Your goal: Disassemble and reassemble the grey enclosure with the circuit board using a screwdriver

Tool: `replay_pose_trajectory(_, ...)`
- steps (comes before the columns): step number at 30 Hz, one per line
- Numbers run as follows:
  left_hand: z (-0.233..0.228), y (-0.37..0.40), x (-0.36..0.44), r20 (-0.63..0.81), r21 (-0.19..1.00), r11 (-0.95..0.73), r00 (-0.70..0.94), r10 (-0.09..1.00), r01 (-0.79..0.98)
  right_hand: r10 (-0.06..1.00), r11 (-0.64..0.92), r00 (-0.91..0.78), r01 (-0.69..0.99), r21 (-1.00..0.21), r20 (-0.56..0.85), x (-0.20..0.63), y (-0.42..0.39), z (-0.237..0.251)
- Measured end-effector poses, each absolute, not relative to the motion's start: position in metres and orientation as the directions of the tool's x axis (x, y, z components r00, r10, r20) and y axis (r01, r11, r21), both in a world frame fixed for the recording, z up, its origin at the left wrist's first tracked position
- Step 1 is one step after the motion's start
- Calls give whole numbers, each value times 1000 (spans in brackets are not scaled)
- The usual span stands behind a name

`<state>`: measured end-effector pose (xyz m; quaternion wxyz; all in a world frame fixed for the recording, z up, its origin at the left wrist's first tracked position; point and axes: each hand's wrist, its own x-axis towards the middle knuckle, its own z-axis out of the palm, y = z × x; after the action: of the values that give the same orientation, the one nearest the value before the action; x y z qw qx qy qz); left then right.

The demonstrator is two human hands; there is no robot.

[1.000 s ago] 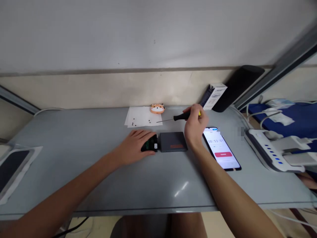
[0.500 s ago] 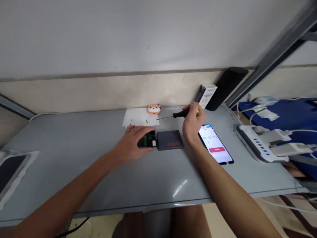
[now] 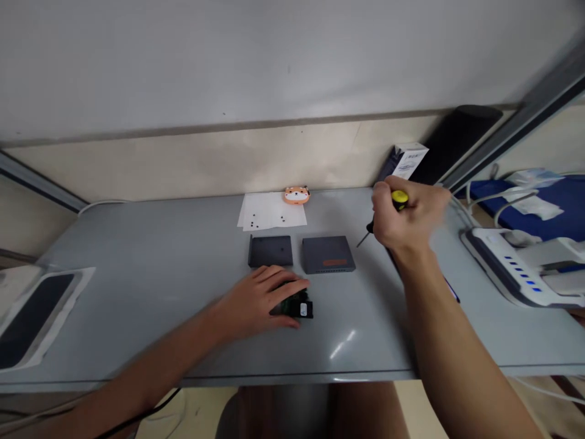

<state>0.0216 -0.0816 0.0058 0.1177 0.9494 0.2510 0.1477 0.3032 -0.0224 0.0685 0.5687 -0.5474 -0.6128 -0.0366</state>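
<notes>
My left hand [image 3: 273, 300] is wrapped round a green circuit board [image 3: 290, 303] with a black connector and a small white label at its right end. Fingers cover much of the board, which is low over the desk near its front. Just behind it lies a thin dark grey metal cover [image 3: 270, 251]. To the right of that is a dark grey flat case [image 3: 328, 251] with a reddish patch. My right hand [image 3: 406, 218] grips a screwdriver [image 3: 400, 199] with a black and yellow handle, its thin shaft slanting down left beside the case.
Several tiny dark screws [image 3: 253, 221] lie on white paper [image 3: 269, 207], with an orange animal-faced case [image 3: 296, 195] at its edge. A power strip [image 3: 491, 262], a box [image 3: 410, 160] and a black cylinder [image 3: 470, 134] stand right. My right forearm mostly hides a phone [image 3: 451, 288].
My left hand has brought the circuit board toward the front edge, uncovering the thin metal cover. My right hand has moved right, and the screwdriver now points down.
</notes>
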Motion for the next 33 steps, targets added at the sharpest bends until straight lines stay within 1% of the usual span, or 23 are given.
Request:
replay_pose_trajectory(2,8,-81,22,220,282,-853,835,504,440,671,390,165,751,-533,723,303,-23,69)
replay_pose_trajectory(5,15,-78,18,237,265,-838,810,536,477,732,377,102,763,-526,674,300,-21,65)
replay_pose_trajectory(7,20,-71,11,279,257,-792,742,610,554,758,382,79,751,-539,648,297,-19,61)
replay_pose_trajectory(10,20,-57,-1,343,243,-671,585,735,700,785,384,59,735,-558,617,292,-17,56)
replay_pose_trajectory(12,15,-50,-9,344,247,-605,515,785,757,798,371,62,733,-570,599,290,-17,54)
replay_pose_trajectory(14,10,-46,-15,333,259,-570,482,811,780,804,354,80,732,-582,590,287,-16,51)
replay_pose_trajectory(17,5,-47,-21,323,253,-564,481,815,786,802,359,80,727,-585,592,283,-15,49)
replay_pose_trajectory(19,5,-49,-23,323,233,-564,484,813,792,792,383,53,733,-562,608,281,-15,49)
replay_pose_trajectory(22,8,-51,-26,330,212,-555,475,815,804,761,404,44,748,-527,647,279,-16,50)
replay_pose_trajectory(26,10,-47,-28,345,186,-556,476,809,810,713,429,70,743,-514,697,278,-18,53)
replay_pose_trajectory(30,10,-44,-30,389,129,-599,515,764,791,670,456,93,732,-507,737,278,-18,53)
replay_pose_trajectory(33,11,-42,-27,464,74,-624,527,712,778,606,494,105,727,-476,789,279,-18,52)
